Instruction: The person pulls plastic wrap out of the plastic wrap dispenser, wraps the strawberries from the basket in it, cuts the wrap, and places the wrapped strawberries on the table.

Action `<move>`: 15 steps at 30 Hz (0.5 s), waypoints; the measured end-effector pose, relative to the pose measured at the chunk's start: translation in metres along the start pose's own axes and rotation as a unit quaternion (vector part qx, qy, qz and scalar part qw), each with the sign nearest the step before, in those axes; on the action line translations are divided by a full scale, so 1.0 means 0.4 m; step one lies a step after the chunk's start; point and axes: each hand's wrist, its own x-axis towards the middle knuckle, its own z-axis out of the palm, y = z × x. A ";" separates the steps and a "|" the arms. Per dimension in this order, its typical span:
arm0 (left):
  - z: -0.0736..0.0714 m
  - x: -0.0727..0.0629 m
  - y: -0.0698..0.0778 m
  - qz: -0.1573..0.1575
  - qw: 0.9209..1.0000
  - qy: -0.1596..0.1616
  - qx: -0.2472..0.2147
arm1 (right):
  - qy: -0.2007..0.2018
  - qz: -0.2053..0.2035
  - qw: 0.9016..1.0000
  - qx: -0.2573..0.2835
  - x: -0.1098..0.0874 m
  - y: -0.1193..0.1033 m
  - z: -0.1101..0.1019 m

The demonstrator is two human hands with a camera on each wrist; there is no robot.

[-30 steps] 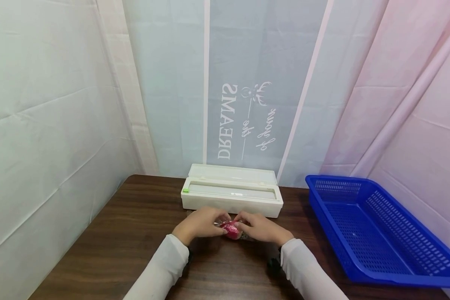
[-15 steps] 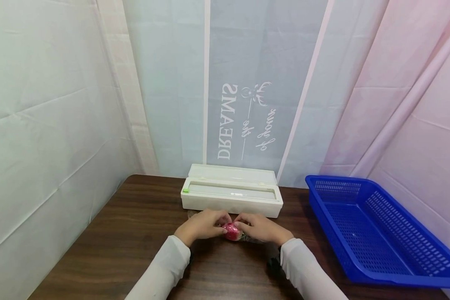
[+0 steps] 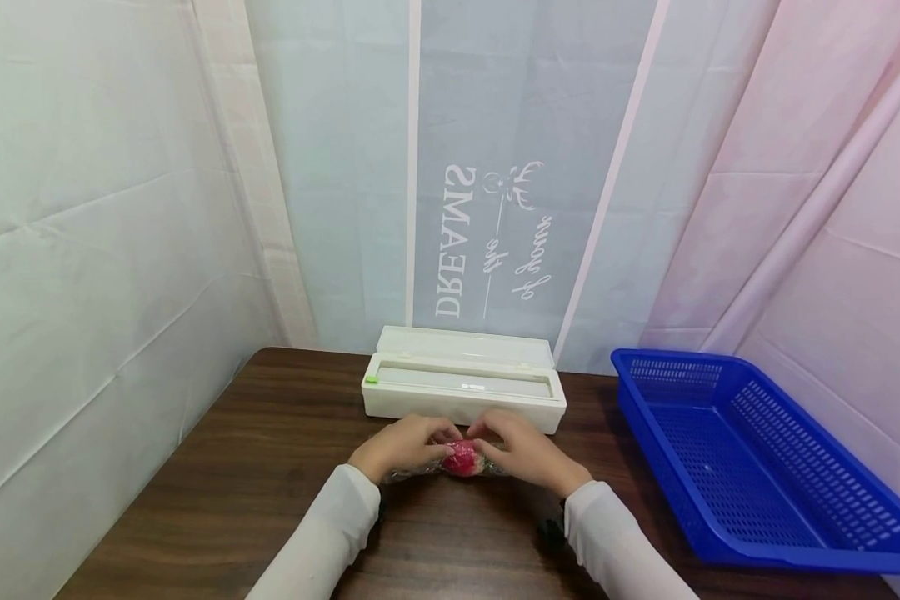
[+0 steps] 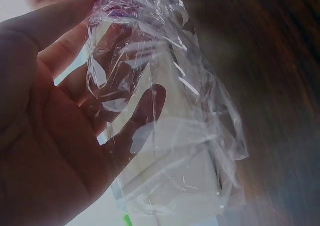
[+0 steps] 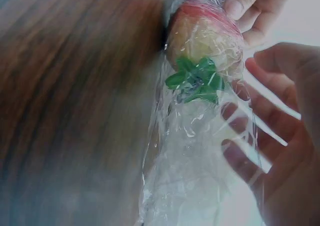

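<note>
A red strawberry [image 3: 462, 459], pale near its green leaves [image 5: 196, 80], is wrapped in clear cling film [image 4: 175, 151] at the front of a white cling film dispenser [image 3: 465, 407]. My left hand [image 3: 403, 447] pinches its red end through the film, thumb on the near side. Loose film trails over that hand's other fingers. On the strawberry's leafy side, my right hand [image 3: 527, 451] has its fingers spread loosely behind the film, thumb beside the wrapped fruit. More film stretches away past the leaves in the right wrist view.
The dispenser's lid [image 3: 465, 346] is up, and a green slider [image 3: 372, 380] sits at its left end. A blue plastic basket [image 3: 708, 533] stands to the right on the dark wooden table [image 3: 270, 467]. Curtains hang behind and at both sides.
The right hand's fingers have loosened and lifted slightly off the strawberry. The left hand stays on it, and more film shows below the left hand.
</note>
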 end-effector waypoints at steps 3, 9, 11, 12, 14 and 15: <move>0.000 0.002 -0.003 0.002 1.000 -0.001 -0.002 | 0.022 -0.048 0.998 -0.034 -0.004 -0.004 0.004; 0.001 0.002 -0.004 0.003 1.000 0.001 0.006 | 0.053 -0.084 0.988 -0.114 -0.010 -0.006 0.014; 0.000 0.004 -0.002 0.006 1.000 0.007 0.013 | 0.052 -0.074 0.988 -0.128 -0.011 -0.007 0.015; 0.000 0.005 -0.001 0.008 1.000 0.012 0.017 | 0.050 -0.069 0.987 -0.133 -0.011 -0.006 0.016; 0.001 0.008 0.001 0.008 0.999 0.027 0.029 | 0.047 -0.063 0.987 -0.139 -0.010 -0.006 0.017; 0.001 0.009 0.002 0.007 0.999 0.038 0.039 | 0.046 -0.060 0.987 -0.142 -0.009 -0.004 0.018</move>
